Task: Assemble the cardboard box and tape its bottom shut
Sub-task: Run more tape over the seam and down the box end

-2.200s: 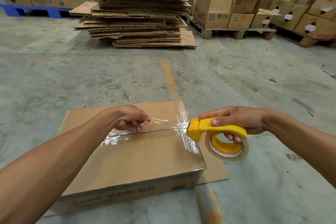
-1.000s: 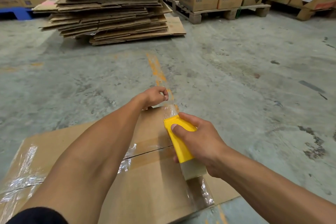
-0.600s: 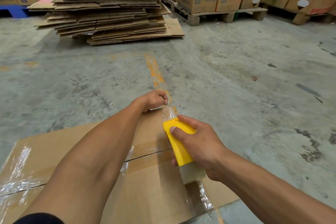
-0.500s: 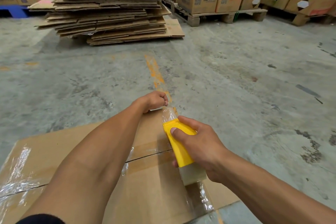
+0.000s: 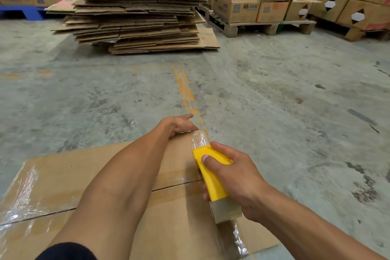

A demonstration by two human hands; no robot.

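Observation:
A brown cardboard box (image 5: 63, 177) stands on the floor with its flaps closed upward, a seam running across it and shiny clear tape along the seam. My right hand (image 5: 234, 177) grips a yellow tape dispenser (image 5: 209, 171) held against the box top near its right end, with a strip of clear tape (image 5: 199, 139) reaching to the far edge. At that far edge my left hand (image 5: 179, 124) presses flat on the tape end, fingers stretched out.
A tall stack of flattened cardboard sheets (image 5: 135, 8) lies ahead on the concrete floor. Wooden pallets (image 5: 263, 25) carry assembled boxes at the back right. More boxes sit on a blue pallet (image 5: 21, 11) at the back left. A flat cardboard sheet (image 5: 261, 238) lies under the box.
My left hand has gone from pinching the tape end to lying flat with fingers spread on the box's far edge. The dispenser has stayed near the right end.

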